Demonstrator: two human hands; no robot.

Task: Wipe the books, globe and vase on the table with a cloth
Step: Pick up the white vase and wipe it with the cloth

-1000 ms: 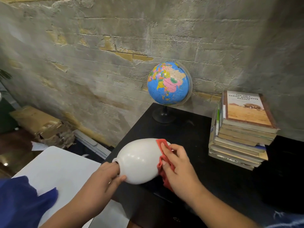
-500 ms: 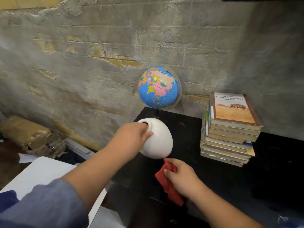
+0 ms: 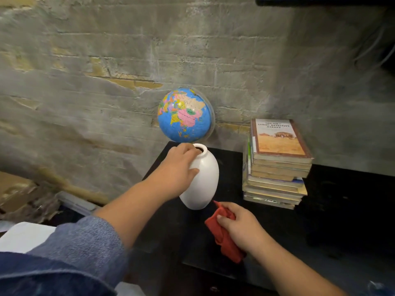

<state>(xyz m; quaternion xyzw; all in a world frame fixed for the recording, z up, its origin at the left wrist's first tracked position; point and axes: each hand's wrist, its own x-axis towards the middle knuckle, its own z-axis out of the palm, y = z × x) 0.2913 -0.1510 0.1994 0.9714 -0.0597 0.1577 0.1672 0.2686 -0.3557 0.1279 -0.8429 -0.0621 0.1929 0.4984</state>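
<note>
The globe stand is hidden behind the vase and the left hand. Only the ball and its clear arc are seen, at the back-left corner of the table. The vase mouth is partly covered by the left hand's fingers, which are curled over the rim, w/ the thumb laid on the shoulder, so the vase is gripped near its top. It is held nearly upright w/ a slight tilt, near the left edge, just in front of the globe. Whether its base touches the table top cannot be told.

The red cloth is bunched in the right hand, whose fingers are closed round it, so part of it is hidden in the palm. It is held toward the front edge, near the vase base but apart from it. Both forearms are cut off by the bottom of the view, and the blue sleeve is blurred.

Of the books, stacked at the back edge and apart from the vase, only the top cover is shown. The lower ones are seen as page edges only, no titles. The dark right side of the table is hard to make out.

Vs. 1 s ago: the vase was laid sideways then, w/ the cloth pressed on its base. Vs. 0.5 s ago: it was lifted, mouth tipped left. It is now lowered, turned mouth-up and brought closer to the globe, and the cloth is taken off it. The globe and books are unmoved.
</note>
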